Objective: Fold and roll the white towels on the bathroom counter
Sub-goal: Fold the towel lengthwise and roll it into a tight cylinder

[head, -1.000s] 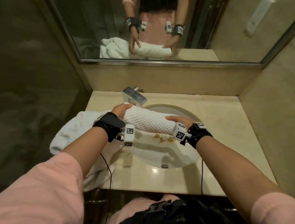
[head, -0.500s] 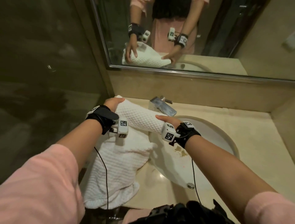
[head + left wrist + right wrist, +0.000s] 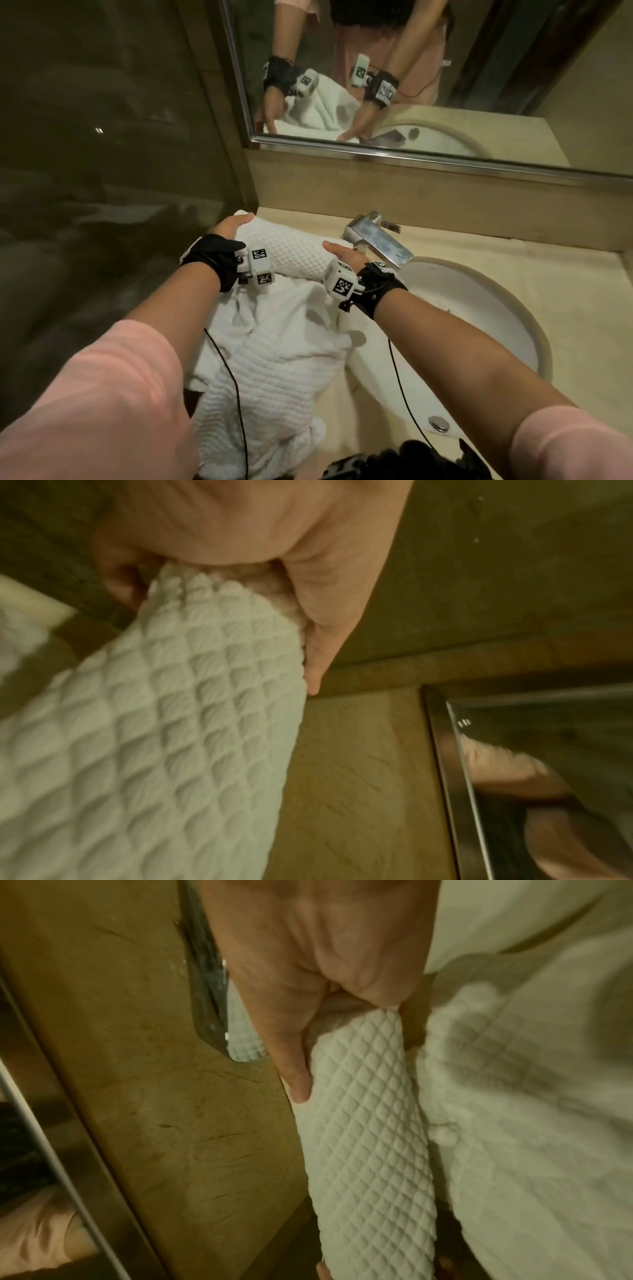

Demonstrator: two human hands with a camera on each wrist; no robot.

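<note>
A: What do you get from the head view?

B: I have the rolled towel (image 3: 291,250) held end to end. My left hand (image 3: 231,224) cups its far-left end, my right hand (image 3: 342,253) caps the other end just beside the faucet (image 3: 376,240). Both are wrapped onto the roll, I think so the coil cannot spring loose. Between my wrists and nearer to me lies the loose towel (image 3: 274,359), crumpled on the worktop (image 3: 462,260) and partly over the sink (image 3: 479,308) rim. The roll rests against the back of that heap, at the corner by the wall.

A: And the left wrist camera?

B: Blurred, but the left hand (image 3: 240,528) is clamped on the roll's end (image 3: 154,737): thumb (image 3: 318,642) down one side, a finger curled round the other, the palm closing off the end.

A: Right wrist?

B: Same idea. The right hand (image 3: 308,947) pinches the roll (image 3: 369,1137), thumb (image 3: 294,1074) pressed along the quilted side. The heap (image 3: 514,1096) lies past the roll on the palm's far side, touching it.

A: So where are we?

B: I judge one towel is done and being parked out of the way; the heap is not yet folded.
</note>
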